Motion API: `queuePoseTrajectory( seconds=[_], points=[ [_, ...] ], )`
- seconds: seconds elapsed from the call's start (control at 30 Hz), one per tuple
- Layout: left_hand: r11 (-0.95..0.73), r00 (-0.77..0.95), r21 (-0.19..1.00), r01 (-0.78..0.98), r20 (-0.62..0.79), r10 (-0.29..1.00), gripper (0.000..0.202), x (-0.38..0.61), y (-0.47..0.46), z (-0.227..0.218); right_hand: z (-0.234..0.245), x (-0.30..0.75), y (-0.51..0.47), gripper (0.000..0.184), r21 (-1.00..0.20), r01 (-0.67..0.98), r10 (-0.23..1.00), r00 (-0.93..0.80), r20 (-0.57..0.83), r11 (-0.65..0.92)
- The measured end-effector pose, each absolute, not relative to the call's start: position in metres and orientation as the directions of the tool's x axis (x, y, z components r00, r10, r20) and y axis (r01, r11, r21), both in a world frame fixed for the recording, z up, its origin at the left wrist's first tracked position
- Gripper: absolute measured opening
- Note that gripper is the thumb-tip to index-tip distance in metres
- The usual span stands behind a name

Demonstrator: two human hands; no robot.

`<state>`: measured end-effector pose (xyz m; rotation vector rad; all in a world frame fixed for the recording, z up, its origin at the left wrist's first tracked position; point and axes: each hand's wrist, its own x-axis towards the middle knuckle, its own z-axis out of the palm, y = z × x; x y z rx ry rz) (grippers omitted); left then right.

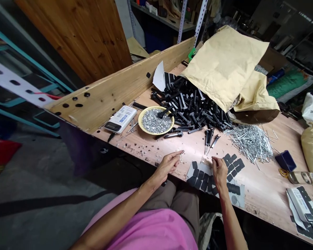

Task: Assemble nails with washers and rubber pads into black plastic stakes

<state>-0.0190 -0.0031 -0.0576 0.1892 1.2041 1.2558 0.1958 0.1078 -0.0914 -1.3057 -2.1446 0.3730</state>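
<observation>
My left hand (pixel 168 164) is closed at the table's front edge, thumb and index finger pinched together. Small metal washers (pixel 181 160) lie right by its fingertips; what the pinch holds is too small to tell. My right hand (pixel 219 169) is closed over a grey sheet with black pads (pixel 203 177), its fingertips pressed together and their contents hidden. Beyond the hands, a few black plastic parts with metal pins (pixel 210 139) lie side by side. A yellow bowl (pixel 140 129) full of small metal pieces stands to the left, with a black part resting in it.
A heap of black plastic parts (pixel 190 104) spills from a large paper sack (pixel 224 62). Right of it lie a pile of metal pins (pixel 250 143), a small dark blue box (pixel 286 160) and a jar (pixel 304 177). A white device (pixel 121 119) sits near the wooden side board (pixel 114 86).
</observation>
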Motion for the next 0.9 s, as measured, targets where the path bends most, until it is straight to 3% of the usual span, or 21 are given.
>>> queuePoseTrajectory(
  seconds=[0.13,0.33,0.43,0.57,0.67,0.77,0.9],
  points=[
    [0.398,-0.131,0.685,-0.61,-0.583,0.802,0.053,-0.007,-0.001,-0.059,-0.095,0.202,0.103,0.03,-0.448,0.688,0.819,-0.506,0.27,0.572],
    [0.452,-0.025,0.7,-0.553,-0.557,0.83,0.049,0.008,0.0,-0.055,-0.096,0.19,0.099,0.023,-0.066,0.727,0.729,-0.678,0.093,0.684],
    [0.485,0.004,0.698,-0.526,-0.569,0.823,0.049,0.012,0.0,-0.054,-0.087,0.184,0.102,0.024,-0.006,0.699,0.699,-0.715,0.016,0.715],
    [0.499,0.027,0.705,-0.504,-0.564,0.825,0.052,0.018,0.002,-0.055,-0.077,0.18,0.107,0.016,-0.127,0.723,0.731,-0.682,0.025,0.679],
    [0.503,0.053,0.716,-0.484,-0.55,0.833,0.052,0.023,0.003,-0.054,-0.07,0.177,0.104,0.013,-0.456,0.693,0.808,-0.58,0.107,0.558],
    [0.499,0.071,0.73,-0.467,-0.531,0.844,0.052,0.027,0.004,-0.052,-0.06,0.172,0.093,0.012,-0.753,0.545,0.901,-0.408,0.147,0.37],
    [0.481,0.071,0.754,-0.447,-0.506,0.859,0.051,0.029,0.003,-0.05,-0.05,0.166,0.077,0.009,-0.848,0.451,0.94,-0.312,0.14,0.277]
  ],
)
